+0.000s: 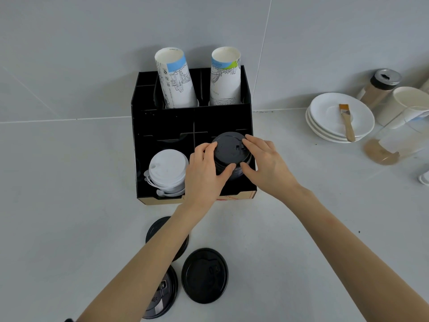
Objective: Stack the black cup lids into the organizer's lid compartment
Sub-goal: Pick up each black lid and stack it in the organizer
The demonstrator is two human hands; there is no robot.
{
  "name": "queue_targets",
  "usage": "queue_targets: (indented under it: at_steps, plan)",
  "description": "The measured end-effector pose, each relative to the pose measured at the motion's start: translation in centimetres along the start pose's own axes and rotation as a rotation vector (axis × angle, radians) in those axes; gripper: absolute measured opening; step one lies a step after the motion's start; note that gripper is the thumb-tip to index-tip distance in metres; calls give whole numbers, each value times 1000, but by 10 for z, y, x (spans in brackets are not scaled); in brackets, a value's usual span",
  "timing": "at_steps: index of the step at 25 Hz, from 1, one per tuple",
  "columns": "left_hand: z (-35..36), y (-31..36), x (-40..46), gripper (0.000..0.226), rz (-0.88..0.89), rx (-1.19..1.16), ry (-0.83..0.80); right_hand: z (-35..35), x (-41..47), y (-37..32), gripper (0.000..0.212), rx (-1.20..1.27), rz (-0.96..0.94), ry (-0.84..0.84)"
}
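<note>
A black organizer (144, 126) stands against the wall. In its front right compartment sits a stack of black lids (229, 152). My left hand (204, 173) grips the stack from the left and my right hand (267, 166) from the right, fingers around the top lid's rim. Three more black lids lie on the counter in front: one whole (204, 275), one (157, 228) partly under my left forearm, and one (162, 296) at the bottom, also partly hidden.
White lids (168, 170) fill the front left compartment. Two stacks of paper cups (176, 80) stand in the back slots. At right are stacked white plates (325, 112) with a brush (347, 122), a shaker jar (380, 87) and a white cup (404, 101).
</note>
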State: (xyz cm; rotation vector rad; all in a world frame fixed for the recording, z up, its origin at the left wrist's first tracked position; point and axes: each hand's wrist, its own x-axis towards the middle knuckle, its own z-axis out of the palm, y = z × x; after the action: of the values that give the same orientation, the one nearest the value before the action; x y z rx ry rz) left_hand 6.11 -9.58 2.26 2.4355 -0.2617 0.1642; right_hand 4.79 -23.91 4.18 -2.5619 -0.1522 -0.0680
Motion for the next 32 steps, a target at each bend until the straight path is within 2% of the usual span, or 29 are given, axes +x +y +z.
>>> queue_targets:
  at_steps: [14,23,27,32]
  plan:
    - [-1,-6,0,58,2,-56,-82,7,-8,-6,55,9,70,4]
    - [-33,-24,-42,50,14,-118,-112,5,-45,-23,51,99,17,121]
    - [-47,-39,-78,46,37,-116,-212,18,-77,-27,49,113,-6,71]
    - [-52,-54,-123,47,6,-82,-289,40,-115,-28,52,115,-38,-71]
